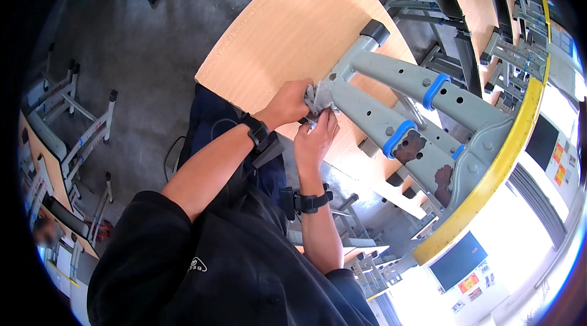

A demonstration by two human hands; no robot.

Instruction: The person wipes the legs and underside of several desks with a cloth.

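My left hand [291, 102] grips a crumpled grey cloth [319, 97] against the end of a grey metal desk-leg frame [367, 108]. Just below it, my right hand [317, 136] pinches the cloth's lower edge with bent fingers. Part of the cloth is hidden by my fingers. The frame has two parallel bars with bolt holes, blue bands [398, 139] and a crossbar ending in a black foot cap [375, 32]. Rust-brown patches [410, 147] show where its paint has come off. Behind the hands lies a light wooden board [293, 28] with a rough edge.
A yellow-edged panel [481, 174] joins the frame's far end at the right. More desks with metal legs [94, 129] stand on the concrete floor [124, 51] at left. Others are stacked at the upper right [509, 51]. A person's head [46, 233] appears at the lower left.
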